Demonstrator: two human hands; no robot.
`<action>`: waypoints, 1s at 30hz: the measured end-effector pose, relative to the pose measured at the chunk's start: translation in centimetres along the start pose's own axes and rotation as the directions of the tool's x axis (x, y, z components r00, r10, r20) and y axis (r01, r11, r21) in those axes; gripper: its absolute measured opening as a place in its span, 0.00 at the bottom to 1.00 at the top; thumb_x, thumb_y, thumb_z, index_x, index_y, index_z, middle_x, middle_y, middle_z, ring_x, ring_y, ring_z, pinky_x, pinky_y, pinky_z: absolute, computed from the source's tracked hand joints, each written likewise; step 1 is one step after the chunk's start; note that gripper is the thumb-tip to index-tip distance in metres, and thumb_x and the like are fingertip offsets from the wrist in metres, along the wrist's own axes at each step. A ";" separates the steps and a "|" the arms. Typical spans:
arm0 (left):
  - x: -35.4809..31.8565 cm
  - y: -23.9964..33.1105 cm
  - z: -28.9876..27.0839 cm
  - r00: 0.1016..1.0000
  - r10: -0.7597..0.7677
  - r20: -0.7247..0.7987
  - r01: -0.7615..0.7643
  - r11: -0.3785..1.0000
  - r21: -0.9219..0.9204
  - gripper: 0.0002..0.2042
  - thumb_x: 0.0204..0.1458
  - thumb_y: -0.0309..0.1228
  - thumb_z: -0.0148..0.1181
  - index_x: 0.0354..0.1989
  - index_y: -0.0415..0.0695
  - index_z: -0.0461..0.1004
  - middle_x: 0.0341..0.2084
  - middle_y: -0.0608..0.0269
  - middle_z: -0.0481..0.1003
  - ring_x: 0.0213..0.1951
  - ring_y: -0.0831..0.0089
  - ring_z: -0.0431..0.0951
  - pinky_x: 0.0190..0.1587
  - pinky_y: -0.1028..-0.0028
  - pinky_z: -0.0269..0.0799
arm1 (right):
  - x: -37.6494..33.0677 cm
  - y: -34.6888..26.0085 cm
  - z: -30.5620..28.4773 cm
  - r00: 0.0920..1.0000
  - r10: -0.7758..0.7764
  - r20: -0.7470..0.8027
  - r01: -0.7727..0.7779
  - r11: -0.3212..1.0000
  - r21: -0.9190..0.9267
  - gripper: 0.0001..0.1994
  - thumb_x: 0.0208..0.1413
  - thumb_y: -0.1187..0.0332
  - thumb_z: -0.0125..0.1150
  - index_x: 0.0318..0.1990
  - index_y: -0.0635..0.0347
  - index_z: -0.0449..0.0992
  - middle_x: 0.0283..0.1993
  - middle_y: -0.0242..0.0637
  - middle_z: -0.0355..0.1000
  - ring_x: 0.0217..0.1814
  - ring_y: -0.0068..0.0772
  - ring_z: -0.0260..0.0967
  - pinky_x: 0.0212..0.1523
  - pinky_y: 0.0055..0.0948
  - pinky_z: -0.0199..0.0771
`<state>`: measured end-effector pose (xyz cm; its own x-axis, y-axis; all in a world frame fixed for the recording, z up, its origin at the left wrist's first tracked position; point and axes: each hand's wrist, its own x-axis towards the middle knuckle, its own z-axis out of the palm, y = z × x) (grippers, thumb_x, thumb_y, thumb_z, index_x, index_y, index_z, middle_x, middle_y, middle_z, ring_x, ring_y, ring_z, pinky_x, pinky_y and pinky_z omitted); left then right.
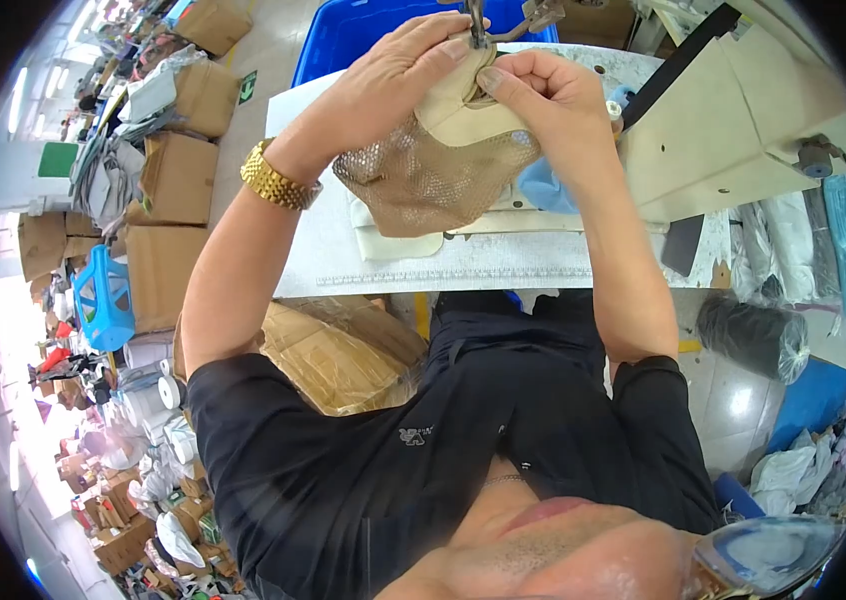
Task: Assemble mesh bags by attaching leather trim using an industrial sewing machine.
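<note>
A beige mesh and cream cloth piece (443,175), rounded like part of a cap, lies at the far side of the white sewing table (313,260), under the needle and presser foot (478,30) of a sewing machine. From the left, my left hand (383,85) is closed on its edge, thumb on top, fingertips close to the presser foot; its finger undersides are hidden. My right hand (553,95) pinches the folded cream edge between thumb and fingers, just right of the foot. The mesh hangs toward me below both hands.
The cream machine body (743,120) stands on the right. Light blue cloth (546,187) lies beside my right wrist, and cream pieces (398,243) lie under the mesh. Behind the table is a blue bin (343,35). A cardboard box (333,350) sits below the table's front edge.
</note>
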<state>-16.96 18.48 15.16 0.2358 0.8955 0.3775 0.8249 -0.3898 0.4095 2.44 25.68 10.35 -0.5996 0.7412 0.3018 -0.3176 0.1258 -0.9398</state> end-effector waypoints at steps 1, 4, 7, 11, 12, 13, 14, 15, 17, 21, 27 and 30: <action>0.0 0.1 0.1 1.000 0.002 -0.001 -0.002 1.000 0.001 0.25 0.66 0.43 0.44 0.63 0.38 0.64 0.60 0.50 0.66 0.64 0.59 0.64 0.66 0.69 0.56 | 0.2 0.1 -0.3 1.000 -0.023 0.013 0.023 0.999 -0.040 0.09 0.56 0.68 0.67 0.37 0.66 0.80 0.28 0.29 0.78 0.29 0.12 0.71 0.30 0.14 0.69; -0.2 1.7 0.9 0.983 -0.177 -0.038 0.165 0.962 -0.216 0.24 0.67 0.42 0.42 0.64 0.37 0.63 0.61 0.48 0.66 0.64 0.58 0.64 0.66 0.68 0.57 | 0.9 -0.7 -0.8 0.999 0.001 0.037 -0.003 0.999 0.048 0.09 0.56 0.68 0.67 0.38 0.65 0.80 0.29 0.29 0.78 0.30 0.12 0.71 0.30 0.14 0.70; -0.3 2.7 1.7 0.960 -0.259 -0.105 0.229 0.943 -0.242 0.24 0.67 0.41 0.40 0.64 0.36 0.62 0.59 0.46 0.67 0.63 0.56 0.65 0.65 0.68 0.57 | 1.3 -0.3 -1.7 0.994 0.041 0.101 -0.035 0.998 -0.058 0.07 0.59 0.70 0.64 0.41 0.64 0.80 0.32 0.27 0.77 0.33 0.11 0.71 0.33 0.12 0.69; -0.1 3.5 2.1 0.954 -0.236 -0.187 0.197 0.958 -0.207 0.23 0.67 0.40 0.41 0.62 0.36 0.64 0.54 0.45 0.69 0.58 0.55 0.68 0.62 0.67 0.60 | 1.8 0.1 -3.2 0.989 0.005 0.146 0.004 0.998 -0.061 0.08 0.60 0.70 0.63 0.43 0.64 0.80 0.33 0.26 0.77 0.34 0.11 0.71 0.34 0.13 0.69; -0.1 3.7 2.1 0.950 -0.244 -0.197 0.198 0.954 -0.225 0.23 0.67 0.40 0.41 0.62 0.36 0.64 0.53 0.45 0.70 0.56 0.55 0.69 0.61 0.66 0.61 | 1.6 -0.6 -3.1 0.992 0.028 0.125 -0.021 0.998 -0.055 0.08 0.60 0.70 0.62 0.44 0.64 0.80 0.34 0.26 0.77 0.34 0.11 0.71 0.34 0.13 0.69; -0.2 3.8 2.1 0.949 -0.247 -0.198 0.201 0.953 -0.226 0.23 0.67 0.40 0.41 0.62 0.36 0.64 0.53 0.45 0.70 0.56 0.55 0.69 0.61 0.66 0.61 | 1.5 -0.9 -3.1 0.993 0.052 0.104 -0.047 0.998 -0.049 0.09 0.61 0.70 0.62 0.45 0.64 0.80 0.34 0.26 0.77 0.35 0.11 0.71 0.35 0.14 0.69; -0.2 3.8 2.1 0.942 -0.271 -0.196 0.225 0.947 -0.229 0.23 0.67 0.40 0.41 0.62 0.35 0.65 0.53 0.45 0.70 0.56 0.55 0.69 0.61 0.66 0.61 | 1.4 -0.8 -3.2 0.993 0.053 0.106 -0.048 0.998 -0.050 0.09 0.61 0.70 0.62 0.45 0.64 0.80 0.34 0.26 0.77 0.35 0.11 0.71 0.35 0.14 0.69; -0.1 3.9 2.1 0.936 -0.291 -0.196 0.244 0.942 -0.232 0.22 0.66 0.39 0.41 0.61 0.35 0.65 0.54 0.45 0.70 0.55 0.55 0.70 0.61 0.65 0.61 | 1.3 -0.7 -3.4 0.989 0.051 0.136 -0.047 0.998 -0.033 0.09 0.61 0.70 0.61 0.46 0.64 0.80 0.35 0.27 0.77 0.35 0.11 0.70 0.35 0.14 0.69; 0.1 3.2 2.4 0.948 -0.215 -0.235 0.175 0.968 -0.182 0.23 0.66 0.40 0.43 0.61 0.34 0.65 0.54 0.44 0.70 0.56 0.55 0.69 0.61 0.65 0.62 | 1.4 -0.8 -3.9 0.985 0.046 0.167 -0.043 0.999 -0.018 0.10 0.61 0.70 0.61 0.46 0.64 0.80 0.35 0.27 0.77 0.36 0.11 0.70 0.36 0.14 0.68; 0.3 -4.2 4.2 0.691 0.535 -0.487 -0.527 0.833 0.168 0.26 0.58 0.34 0.57 0.60 0.29 0.64 0.53 0.41 0.69 0.57 0.52 0.68 0.60 0.62 0.64 | 1.8 -1.0 -2.8 0.977 -0.019 0.213 0.037 0.996 -0.083 0.10 0.59 0.72 0.61 0.46 0.64 0.80 0.35 0.28 0.76 0.37 0.12 0.70 0.37 0.15 0.67; -1.3 5.4 2.6 0.944 -0.063 -0.323 0.098 0.991 0.092 0.29 0.61 0.46 0.53 0.60 0.32 0.64 0.56 0.42 0.68 0.59 0.51 0.68 0.61 0.61 0.64 | 2.4 -0.3 -4.1 0.976 -0.012 0.217 0.018 1.000 -0.024 0.10 0.58 0.72 0.62 0.46 0.65 0.80 0.36 0.29 0.77 0.37 0.14 0.70 0.39 0.16 0.68; -1.1 5.2 2.3 0.954 -0.090 -0.285 0.129 0.984 0.122 0.36 0.56 0.50 0.59 0.63 0.32 0.61 0.59 0.42 0.65 0.62 0.47 0.66 0.61 0.59 0.64 | 2.7 -0.3 -4.1 0.978 -0.011 0.210 0.015 1.000 -0.017 0.09 0.57 0.71 0.63 0.44 0.65 0.80 0.35 0.29 0.77 0.37 0.14 0.71 0.39 0.16 0.69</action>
<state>-11.74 15.96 14.95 0.0042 0.8282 0.5604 0.9047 -0.2419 0.3508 3.90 30.36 10.80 -0.7371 0.5844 0.3394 -0.3142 0.1482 -0.9377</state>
